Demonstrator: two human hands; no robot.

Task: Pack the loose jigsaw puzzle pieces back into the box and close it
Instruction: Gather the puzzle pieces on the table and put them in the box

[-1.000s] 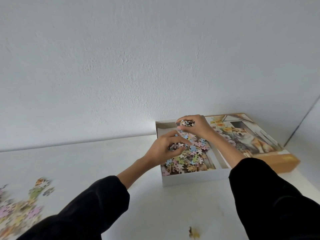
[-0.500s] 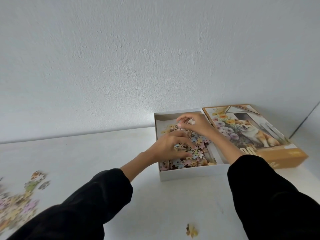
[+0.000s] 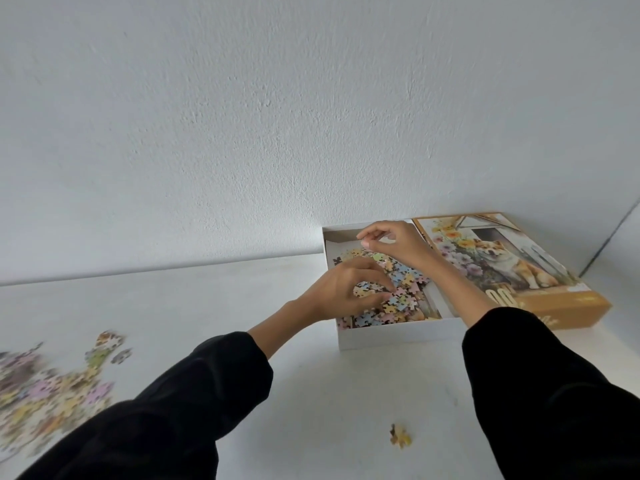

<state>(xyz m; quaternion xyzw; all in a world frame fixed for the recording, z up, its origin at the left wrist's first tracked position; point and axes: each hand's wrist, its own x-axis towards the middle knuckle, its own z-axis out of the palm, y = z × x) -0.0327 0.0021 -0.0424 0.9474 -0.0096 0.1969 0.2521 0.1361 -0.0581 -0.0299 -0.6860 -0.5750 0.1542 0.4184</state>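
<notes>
The white box base stands against the wall, holding a heap of pastel puzzle pieces. My left hand rests on that heap, fingers curled around a small clump of pieces. My right hand hovers over the far end of the box with fingers loosely bent and apart, nothing visible in them. A large blurred pile of loose pieces lies on the table at the far left. One single piece lies near the front, between my sleeves.
The box lid, printed with a dog and flowers, lies face up right of the base, touching it. A white wall runs just behind both. The white table stretches between the box and the loose pile.
My right hand held a clump of pieces above the box a second ago; now it is empty and the clump lies inside. My left hand sank onto the heap.
</notes>
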